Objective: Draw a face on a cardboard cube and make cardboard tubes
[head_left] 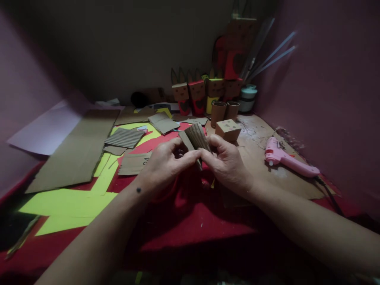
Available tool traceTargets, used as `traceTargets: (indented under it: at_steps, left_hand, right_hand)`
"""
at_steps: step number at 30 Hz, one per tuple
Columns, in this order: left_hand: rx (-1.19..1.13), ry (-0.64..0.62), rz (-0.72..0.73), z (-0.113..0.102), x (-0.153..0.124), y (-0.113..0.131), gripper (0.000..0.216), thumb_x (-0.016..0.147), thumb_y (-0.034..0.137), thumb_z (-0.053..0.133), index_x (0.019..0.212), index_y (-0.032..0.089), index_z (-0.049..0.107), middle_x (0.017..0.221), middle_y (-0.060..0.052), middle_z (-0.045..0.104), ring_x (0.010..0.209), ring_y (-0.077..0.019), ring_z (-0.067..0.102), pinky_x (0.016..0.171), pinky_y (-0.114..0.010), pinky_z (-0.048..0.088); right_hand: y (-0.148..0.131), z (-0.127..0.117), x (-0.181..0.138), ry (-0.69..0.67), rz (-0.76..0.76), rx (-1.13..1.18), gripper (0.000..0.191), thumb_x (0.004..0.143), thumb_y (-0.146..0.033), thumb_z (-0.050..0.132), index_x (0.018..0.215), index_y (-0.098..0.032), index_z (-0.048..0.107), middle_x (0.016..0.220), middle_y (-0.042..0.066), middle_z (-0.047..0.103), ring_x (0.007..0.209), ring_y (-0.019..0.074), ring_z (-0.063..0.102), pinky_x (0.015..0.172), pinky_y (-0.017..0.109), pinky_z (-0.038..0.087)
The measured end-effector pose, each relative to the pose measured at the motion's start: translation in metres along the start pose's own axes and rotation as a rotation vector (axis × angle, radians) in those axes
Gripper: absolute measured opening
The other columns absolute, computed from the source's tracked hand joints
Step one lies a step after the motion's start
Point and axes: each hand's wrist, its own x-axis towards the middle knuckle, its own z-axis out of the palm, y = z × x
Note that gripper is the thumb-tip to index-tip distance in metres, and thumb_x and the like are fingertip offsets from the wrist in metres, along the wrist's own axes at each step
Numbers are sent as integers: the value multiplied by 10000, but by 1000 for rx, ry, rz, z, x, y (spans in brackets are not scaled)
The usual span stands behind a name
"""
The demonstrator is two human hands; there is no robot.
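My left hand [166, 164] and my right hand [228, 162] meet above the red table cover, both pinching one small piece of ribbed corrugated cardboard [196, 137]. The piece is bent, its ridged face turned up and fanned between my fingertips. Left thumb and fingers press its left flap, and my right fingers grip its lower right edge. A small cardboard cube [228, 130] sits just behind my right hand.
A pink glue gun [289, 159] lies at right on a cardboard sheet. Cardboard rabbit figures [197, 95] and cardboard tubes [219, 112] stand at the back. A large cardboard sheet [80, 148], yellow paper strips [68, 204] and a corrugated scrap [124, 137] lie at left.
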Motion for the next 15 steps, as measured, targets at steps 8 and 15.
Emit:
traceTargets:
  at_steps: [8,15]
  left_hand:
    - [-157,0,-63,5,-4,-1,99,718,260,696,781,187,674,699,0,686,650,-174,619,558,-254,487]
    - [-362,-94,-118,-3,-2,-5,73,675,124,598,636,184,585,566,26,558,502,-110,500,453,-230,412]
  right_hand:
    - [-2,2,-4,55,-188,-149,124,859,-147,525,759,-217,503,717,-10,523,677,138,486,651,297,413]
    - [-8,-5,0,145,-89,-26,268,824,-130,545,639,-227,378,633,-48,324,591,112,341,559,258,341]
